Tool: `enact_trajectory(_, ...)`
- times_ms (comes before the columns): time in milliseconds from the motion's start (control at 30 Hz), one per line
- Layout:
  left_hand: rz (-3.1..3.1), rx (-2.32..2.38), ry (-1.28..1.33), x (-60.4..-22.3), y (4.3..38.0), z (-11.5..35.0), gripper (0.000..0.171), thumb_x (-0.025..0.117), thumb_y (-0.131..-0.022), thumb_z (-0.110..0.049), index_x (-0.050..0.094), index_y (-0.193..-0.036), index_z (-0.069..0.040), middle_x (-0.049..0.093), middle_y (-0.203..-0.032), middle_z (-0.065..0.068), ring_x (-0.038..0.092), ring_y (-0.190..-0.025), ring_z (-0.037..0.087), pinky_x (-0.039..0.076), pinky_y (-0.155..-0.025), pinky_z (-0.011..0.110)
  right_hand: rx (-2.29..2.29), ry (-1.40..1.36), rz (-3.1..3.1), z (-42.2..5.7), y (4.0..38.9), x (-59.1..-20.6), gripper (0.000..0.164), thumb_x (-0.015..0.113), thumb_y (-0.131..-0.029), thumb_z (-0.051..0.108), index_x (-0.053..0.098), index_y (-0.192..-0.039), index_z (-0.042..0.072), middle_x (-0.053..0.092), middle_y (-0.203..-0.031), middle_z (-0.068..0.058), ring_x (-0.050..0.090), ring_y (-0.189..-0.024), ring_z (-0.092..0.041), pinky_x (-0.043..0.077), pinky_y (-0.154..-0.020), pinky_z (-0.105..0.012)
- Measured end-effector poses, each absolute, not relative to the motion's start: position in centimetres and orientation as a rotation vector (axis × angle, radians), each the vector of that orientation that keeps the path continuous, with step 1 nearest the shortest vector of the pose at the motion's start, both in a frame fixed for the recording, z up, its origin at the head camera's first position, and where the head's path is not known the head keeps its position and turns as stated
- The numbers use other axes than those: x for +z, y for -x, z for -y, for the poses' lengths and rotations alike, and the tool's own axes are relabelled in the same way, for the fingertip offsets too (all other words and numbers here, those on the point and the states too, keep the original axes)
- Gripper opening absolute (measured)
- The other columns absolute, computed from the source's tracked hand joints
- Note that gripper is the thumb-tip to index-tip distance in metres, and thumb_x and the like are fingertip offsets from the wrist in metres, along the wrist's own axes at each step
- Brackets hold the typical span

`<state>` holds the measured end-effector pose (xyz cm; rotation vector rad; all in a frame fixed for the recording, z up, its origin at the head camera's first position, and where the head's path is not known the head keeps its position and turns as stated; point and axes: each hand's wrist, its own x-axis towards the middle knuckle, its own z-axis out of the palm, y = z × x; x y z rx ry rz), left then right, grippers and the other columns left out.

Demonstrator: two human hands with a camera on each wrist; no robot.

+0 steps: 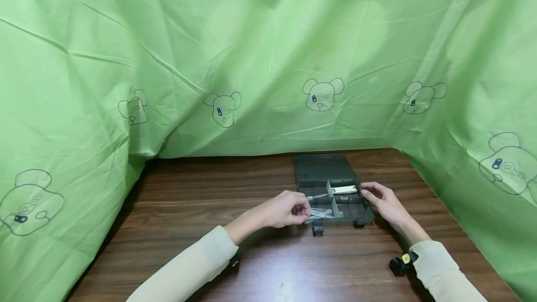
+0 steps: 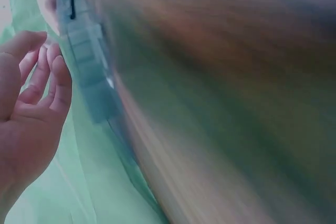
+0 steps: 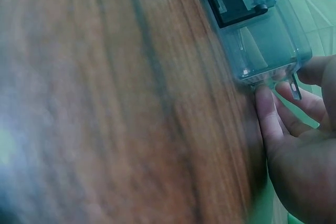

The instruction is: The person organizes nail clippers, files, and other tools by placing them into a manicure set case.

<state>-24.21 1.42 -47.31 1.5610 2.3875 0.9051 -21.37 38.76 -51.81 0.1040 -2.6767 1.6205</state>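
Note:
A see-through dark grey divided box [image 1: 354,212] stands on the table with its lid [image 1: 325,168] folded back. In its back right compartment lies a nail clipper [image 1: 344,190]; several clear plastic pieces [image 1: 320,213] fill the front left one. My left hand [image 1: 289,209] hovers at the box's left side, near these pieces. In the left wrist view, that hand [image 2: 37,98] has loosely curled fingers, with nothing clearly between them. My right hand [image 1: 388,206] grips the box's right edge, and the right wrist view shows thumb and fingers [image 3: 266,111] around its corner.
Two black latches [image 1: 318,229] hang at the box's front. The brown wood-grain table [image 1: 201,181] meets a green curtain [image 1: 268,125] at the back and both sides. A small black device [image 1: 400,264] is strapped to the right wrist, by the sleeve.

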Motion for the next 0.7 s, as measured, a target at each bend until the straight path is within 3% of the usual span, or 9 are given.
enact_trajectory(333, -2.453, 0.975, -1.618, -46.5, 26.2, -8.4, 0.004, 0.074, -0.101, -0.016, 0.072, -0.097, -0.014, 0.065, -0.096, -0.009, 0.059, -0.083, -0.007, 0.051, -0.076, 0.007, 1.628, -0.084, 2.659, -38.4, 21.4, -51.7, 0.048, 0.059, -0.111, 0.027, 0.054, -0.146, -0.004, 0.059, -0.141, -0.028, 0.06, -0.115, -0.016, 0.055, -0.085, -0.025)
enact_trajectory(700, -2.547, 0.932, -1.555, -46.8, 26.0, -13.1, 0.007, 0.073, -0.102, -0.019, 0.073, -0.096, -0.02, 0.061, -0.092, -0.013, 0.056, -0.08, -0.011, 0.046, -0.074, 0.003, 1.641, -0.09, 2.673, -38.7, 21.4, -52.0, 0.048, 0.057, -0.111, 0.025, 0.052, -0.148, -0.005, 0.056, -0.144, -0.029, 0.059, -0.118, -0.018, 0.056, -0.084, -0.026)
